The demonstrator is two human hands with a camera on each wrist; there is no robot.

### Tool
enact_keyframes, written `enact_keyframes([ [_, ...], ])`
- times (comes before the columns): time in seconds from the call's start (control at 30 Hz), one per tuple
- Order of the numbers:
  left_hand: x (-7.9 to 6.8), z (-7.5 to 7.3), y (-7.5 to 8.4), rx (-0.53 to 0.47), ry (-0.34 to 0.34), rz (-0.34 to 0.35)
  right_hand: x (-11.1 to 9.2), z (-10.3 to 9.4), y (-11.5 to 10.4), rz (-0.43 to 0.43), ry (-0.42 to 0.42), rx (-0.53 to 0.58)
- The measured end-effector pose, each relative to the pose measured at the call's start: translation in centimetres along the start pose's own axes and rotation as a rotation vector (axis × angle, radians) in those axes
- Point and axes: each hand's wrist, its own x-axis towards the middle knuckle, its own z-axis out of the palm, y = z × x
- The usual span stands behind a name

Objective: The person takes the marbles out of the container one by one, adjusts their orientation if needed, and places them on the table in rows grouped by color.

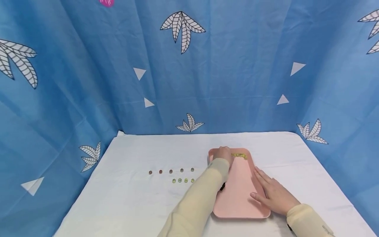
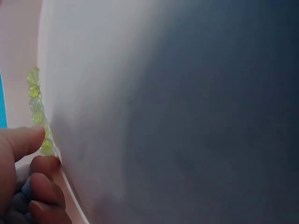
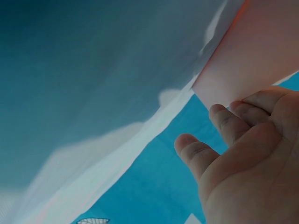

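Two left fingers (image 2: pixel 28 140) narrowly astride bead (image 2: pixel 47 148)

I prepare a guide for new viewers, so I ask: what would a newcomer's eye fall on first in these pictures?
Probably the blue curtain with white leaf shapes, behind the white table. Next comes the pink tray, with the left hand at its far end, apparently pinching a yellow-green bead, and the right hand against its right side. A darker row of beads and a greenish row lie left of the tray.
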Motion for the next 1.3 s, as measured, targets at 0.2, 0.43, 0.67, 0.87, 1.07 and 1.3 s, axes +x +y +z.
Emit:
enact_keyframes([
  [0.2,0.3,0.3,0.0,0.038,0.026,-0.006,0.0,0.3,0.0,0.01,0.002,-0.02],
  [0.43,0.1,0.0,0.0,0.087,0.021,-0.031,0.0,0.1,-0.1,0.009,-0.002,-0.024],
  [0.67,0.2,-0.2,0.0,0.002,0.005,-0.044,0.0,0.0,-0.1,0.003,0.007,-0.024],
  [0.87,0.1,-0.5,0.0,-0.043,-0.014,-0.041,-0.1,0.1,-0.1,-0.02,0.029,-0.028],
  [1.07,-1.3,-1.9,0.1,-0.091,-0.034,-0.016,-0.2,0.2,-0.1,-0.012,0.02,-0.021],
  [1.3,-3.5,-3.9,-0.3,-0.147,-0.004,0.11,-0.1,0.2,0.1,0.011,-0.005,-0.022],
])
